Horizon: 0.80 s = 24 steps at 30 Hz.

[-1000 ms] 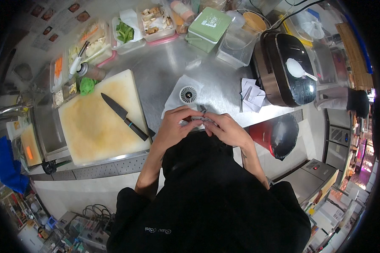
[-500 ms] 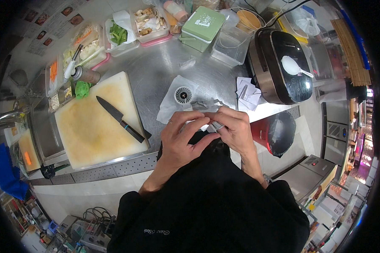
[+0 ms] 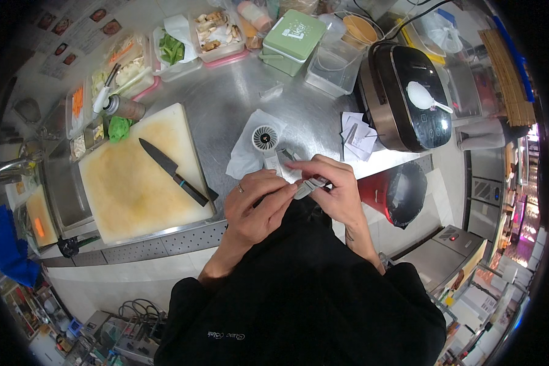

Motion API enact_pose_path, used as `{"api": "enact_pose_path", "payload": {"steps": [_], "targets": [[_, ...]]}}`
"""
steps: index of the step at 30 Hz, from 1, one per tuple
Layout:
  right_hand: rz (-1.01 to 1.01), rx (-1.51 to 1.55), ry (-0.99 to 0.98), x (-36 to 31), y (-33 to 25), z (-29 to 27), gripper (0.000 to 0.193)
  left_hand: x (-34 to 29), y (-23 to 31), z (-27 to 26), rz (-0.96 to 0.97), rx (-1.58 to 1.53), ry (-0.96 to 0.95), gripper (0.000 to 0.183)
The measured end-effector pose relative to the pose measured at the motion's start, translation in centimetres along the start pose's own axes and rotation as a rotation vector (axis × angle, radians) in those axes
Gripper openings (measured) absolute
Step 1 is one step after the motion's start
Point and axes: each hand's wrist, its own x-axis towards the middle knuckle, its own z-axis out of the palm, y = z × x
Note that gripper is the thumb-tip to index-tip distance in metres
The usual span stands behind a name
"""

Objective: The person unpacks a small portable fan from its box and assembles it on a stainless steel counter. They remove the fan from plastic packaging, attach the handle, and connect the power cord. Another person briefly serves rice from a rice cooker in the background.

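Note:
In front of my body, my right hand (image 3: 337,188) is closed on a small light-grey piece like a strap with a buckle (image 3: 304,188). The fingertips of my left hand (image 3: 253,210) pinch at the near-left end of the same piece, the thumb and fingers pressed together. Just beyond my hands a small white handheld fan (image 3: 265,138) lies on a crumpled white paper towel (image 3: 241,149). Its round grille faces up, and its handle reaches toward my fingers. A grey strip lies beside the handle, partly hidden by my right hand.
At left, a black knife (image 3: 158,157) rests on a white cutting board (image 3: 119,189). Vegetable containers (image 3: 216,55), a green box (image 3: 293,36) and a clear tub (image 3: 332,70) line the back. A rice cooker (image 3: 402,97) and paper slips (image 3: 360,137) stand right, above a red bin (image 3: 375,192).
My left hand has drawn slightly left and down, and the fingers of both hands have parted somewhat. More of the grey buckled piece and of the fan's handle now shows.

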Motion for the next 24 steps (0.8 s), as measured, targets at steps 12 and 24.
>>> {"api": "enact_pose_path", "payload": {"steps": [12,24], "targets": [[-0.435,-0.147,0.174,-1.2,-0.3,-0.8,0.028,0.8,1.1,-1.4,0.006,-0.007,0.002,0.018],[-0.426,-0.137,0.137,-0.8,-1.3,-0.7,0.020,1.1,1.4,-1.8,-0.238,-0.372,-0.131,0.019]]}}
